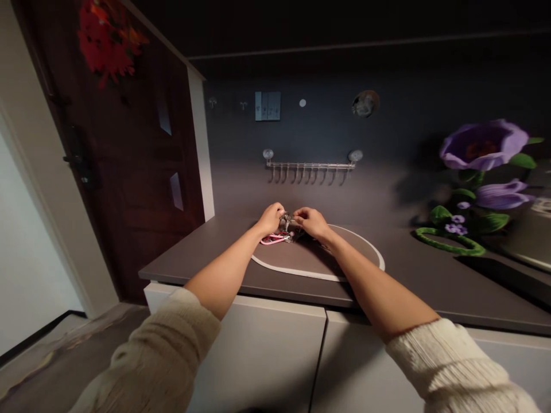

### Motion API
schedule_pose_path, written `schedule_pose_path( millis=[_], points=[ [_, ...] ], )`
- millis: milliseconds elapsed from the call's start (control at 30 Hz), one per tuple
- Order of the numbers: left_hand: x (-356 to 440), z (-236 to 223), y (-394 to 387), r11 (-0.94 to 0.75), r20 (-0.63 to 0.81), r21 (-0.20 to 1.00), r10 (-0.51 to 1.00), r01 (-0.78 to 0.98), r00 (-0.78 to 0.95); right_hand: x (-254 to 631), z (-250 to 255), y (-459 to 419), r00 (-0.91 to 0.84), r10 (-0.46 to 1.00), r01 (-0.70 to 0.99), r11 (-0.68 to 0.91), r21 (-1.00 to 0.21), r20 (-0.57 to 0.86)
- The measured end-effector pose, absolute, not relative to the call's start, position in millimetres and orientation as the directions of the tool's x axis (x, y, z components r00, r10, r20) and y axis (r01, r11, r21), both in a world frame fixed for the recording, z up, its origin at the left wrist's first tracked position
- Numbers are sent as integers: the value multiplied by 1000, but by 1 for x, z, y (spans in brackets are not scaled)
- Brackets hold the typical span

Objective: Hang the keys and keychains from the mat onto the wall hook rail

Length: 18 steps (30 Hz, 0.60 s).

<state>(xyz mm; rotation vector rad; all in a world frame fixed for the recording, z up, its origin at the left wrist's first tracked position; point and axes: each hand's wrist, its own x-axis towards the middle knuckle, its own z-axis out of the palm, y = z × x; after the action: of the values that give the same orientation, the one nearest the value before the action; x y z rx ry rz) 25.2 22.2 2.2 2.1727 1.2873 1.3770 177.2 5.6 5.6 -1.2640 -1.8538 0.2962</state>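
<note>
Both my arms reach out over a dark cabinet top (193, 255). My left hand (270, 218) and my right hand (310, 221) meet over a small metal bunch, likely keys (287, 225), with a pink strap (272, 239) trailing to the left. The fingers of both hands are curled and pinched on this bunch. It sits at the back of an oval dark mat with a white rim (301, 269). Exactly what the small pieces are is too dim to tell.
A hook rail (310, 166) hangs on the wall right above the hands. Purple knitted flowers with green stems (473, 183) stand at the right. A dark wooden door (129, 143) with a red ornament (107, 40) is at the left. White cabinet doors (267, 355) lie below.
</note>
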Motion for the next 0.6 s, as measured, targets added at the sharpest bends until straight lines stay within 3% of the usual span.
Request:
schedule_pose_path(
  millis=[133, 233, 367, 600],
  points=[
    [27, 3, 21, -507, 502, 816, 859, 278, 94, 176, 5, 8, -111, 858, 528, 479, -702, 501],
    [28, 3, 18, -432, 421, 895, 901, 111, 109, 174, 7, 7, -100, 860, 444, 489, -751, 500],
    [29, 6, 15, -368, 367, 930, 918, -19, 154, 173, 8, 5, -144, 845, 384, 527, -758, 514],
    [31, 8, 14, -362, 372, 928, 909, -85, 190, 169, 11, -1, -133, 826, 341, 556, -758, 547]
  ],
)
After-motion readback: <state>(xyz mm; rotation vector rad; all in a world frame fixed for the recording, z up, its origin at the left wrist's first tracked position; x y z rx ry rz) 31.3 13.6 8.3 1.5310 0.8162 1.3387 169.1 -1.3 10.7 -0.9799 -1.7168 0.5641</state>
